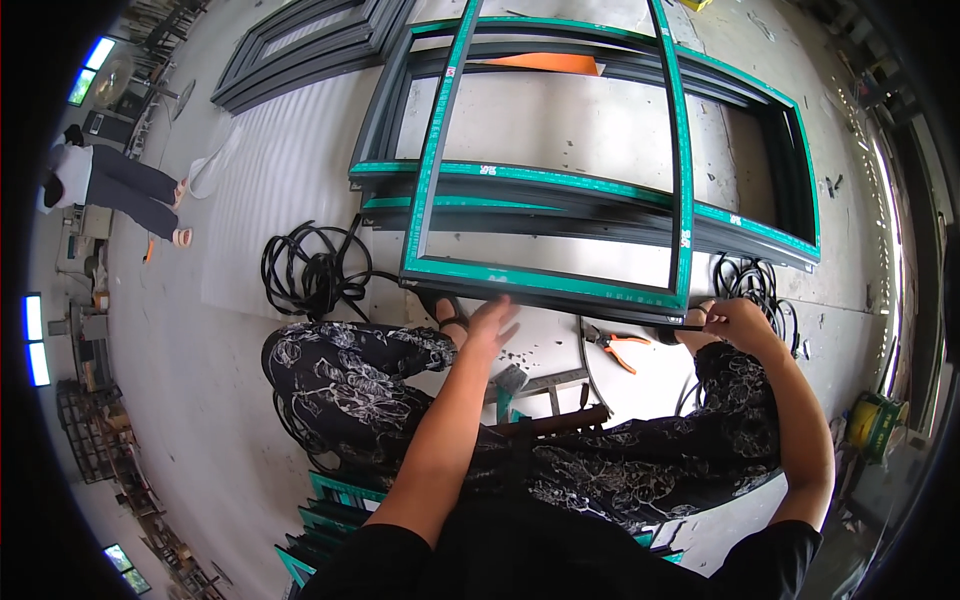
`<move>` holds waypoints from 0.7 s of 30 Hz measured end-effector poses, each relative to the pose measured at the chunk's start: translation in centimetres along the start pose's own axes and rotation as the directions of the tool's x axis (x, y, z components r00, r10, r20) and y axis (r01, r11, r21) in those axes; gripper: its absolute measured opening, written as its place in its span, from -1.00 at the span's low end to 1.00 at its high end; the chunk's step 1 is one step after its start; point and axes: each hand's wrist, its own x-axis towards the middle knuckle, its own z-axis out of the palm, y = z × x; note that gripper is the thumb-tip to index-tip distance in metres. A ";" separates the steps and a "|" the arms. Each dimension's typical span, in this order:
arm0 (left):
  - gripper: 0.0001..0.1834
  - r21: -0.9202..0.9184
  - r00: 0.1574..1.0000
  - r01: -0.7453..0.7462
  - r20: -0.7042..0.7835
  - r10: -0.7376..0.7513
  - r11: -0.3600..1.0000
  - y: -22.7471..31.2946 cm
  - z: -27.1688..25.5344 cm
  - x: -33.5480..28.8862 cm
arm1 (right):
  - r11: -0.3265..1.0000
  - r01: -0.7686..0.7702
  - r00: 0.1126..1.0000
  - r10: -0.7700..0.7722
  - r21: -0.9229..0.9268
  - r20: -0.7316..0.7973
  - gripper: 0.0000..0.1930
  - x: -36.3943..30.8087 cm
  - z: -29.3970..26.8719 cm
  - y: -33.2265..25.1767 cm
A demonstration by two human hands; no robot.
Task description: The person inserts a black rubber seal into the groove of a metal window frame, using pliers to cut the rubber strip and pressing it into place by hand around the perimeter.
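A dark rectangular frame (540, 277) faced with green film rests on top of other frames in front of me. My left hand (492, 322) is at its near edge, left of the middle, fingers spread and nothing visibly held. At the near right corner, my right hand (742, 324) pinches a thin black strip (690, 327) that runs along the frame's near edge. Orange-handled pliers (618, 347) lie on the floor between my feet. Closer to me is a hammer-like tool (510, 384) with a green handle, partly hidden by my legs.
Coiled black strip (312, 272) lies at left, and another coil (752, 285) at right. Stacked frames (790, 170) support the top one; more dark frames (300, 50) lie at far left. Green-edged pieces (330, 510) are beside me. Another person (125, 180) stands at far left.
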 end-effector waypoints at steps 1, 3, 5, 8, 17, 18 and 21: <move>-0.83 0.003 1.000 -0.002 -0.003 0.002 1.000 -0.3 -0.1 0.3 | 1.000 0.002 1.000 -0.002 0.004 0.000 -0.88 0.0 0.0 0.0; -0.84 0.035 0.996 -0.069 0.061 0.067 0.997 -1.0 -0.5 1.3 | 1.000 0.014 1.000 -0.014 -0.020 -0.001 -0.88 0.1 -0.1 -0.2; -0.86 0.091 0.997 -0.074 0.043 0.070 0.993 -0.9 0.3 1.0 | 1.000 0.023 1.000 -0.023 0.004 0.002 -0.87 0.1 0.2 0.3; -0.86 0.055 0.999 -0.027 -0.045 0.029 0.998 -0.9 1.6 -0.6 | 0.997 0.066 0.998 -0.066 0.029 -0.005 -0.87 0.0 0.6 1.3; -0.85 0.026 0.996 -0.064 -0.068 0.066 0.998 -2.8 3.3 -0.2 | 0.990 0.140 0.990 -0.140 0.003 -0.016 -0.89 0.0 1.4 2.2; -0.86 0.003 1.000 -0.002 0.027 0.002 1.000 -2.8 3.6 -0.5 | 0.990 0.139 0.990 -0.139 0.006 -0.020 -0.89 0.0 1.4 2.2; -0.85 0.008 0.992 -0.003 0.128 0.002 1.000 -3.8 2.9 1.0 | 0.999 0.034 0.999 -0.034 -0.034 -0.007 -0.84 -0.3 1.7 0.9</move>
